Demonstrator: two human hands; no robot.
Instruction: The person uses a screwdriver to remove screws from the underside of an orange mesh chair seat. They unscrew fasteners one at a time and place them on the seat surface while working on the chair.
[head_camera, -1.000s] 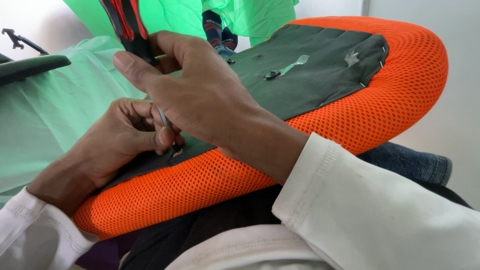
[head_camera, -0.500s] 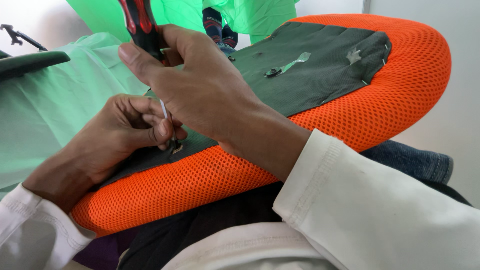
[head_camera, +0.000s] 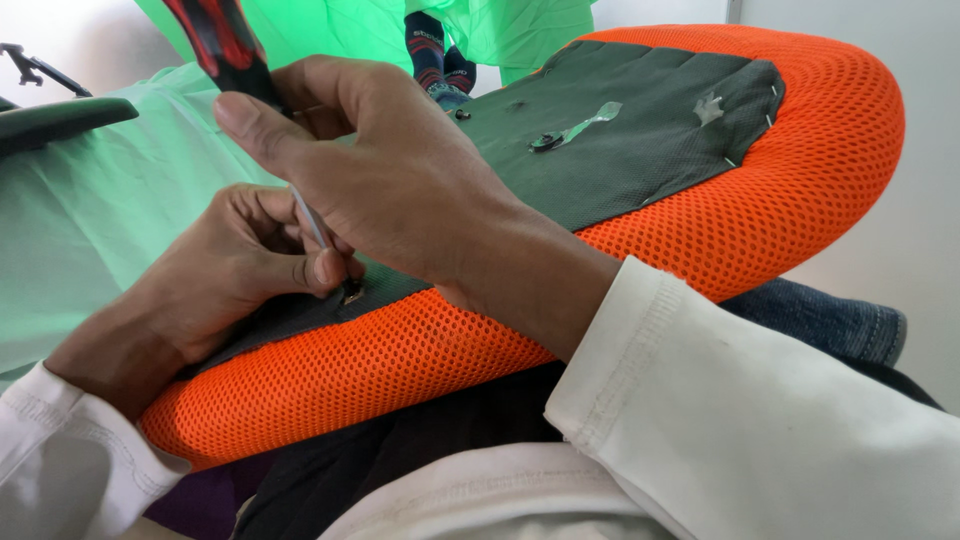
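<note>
Just left of the frame's centre, a small dark metal screw (head_camera: 352, 292) sits in the dark grey fabric underside panel (head_camera: 620, 150) of an orange mesh seat cushion (head_camera: 820, 170) that lies across the person's lap. The slim steel shaft of a red-and-black-handled screwdriver (head_camera: 222, 48) runs down from the upper left of the frame to that screw, its tip apparently seated in the head.

The right hand (head_camera: 400, 180) wraps the handle, fingers curled closed around it and thumb stretched along the upper side. The left hand (head_camera: 235, 270), lower left, has its fingertips pressed together around the shaft just above the screw, steadying it.

Judged from this, the step in hand is turning a screw at the near edge of the panel; whether it is going in or coming out cannot be told. The next move calls for keeping the shaft upright on the head, pressing down while twisting.

Further up the panel lie another small fastener (head_camera: 545, 142) and a pale strip of tape (head_camera: 592, 120). Green cloth (head_camera: 90, 200) fills the left background, a black armrest-like piece (head_camera: 60, 118) sits at the upper left edge, and a patterned sock (head_camera: 430, 45) shows at the top.
</note>
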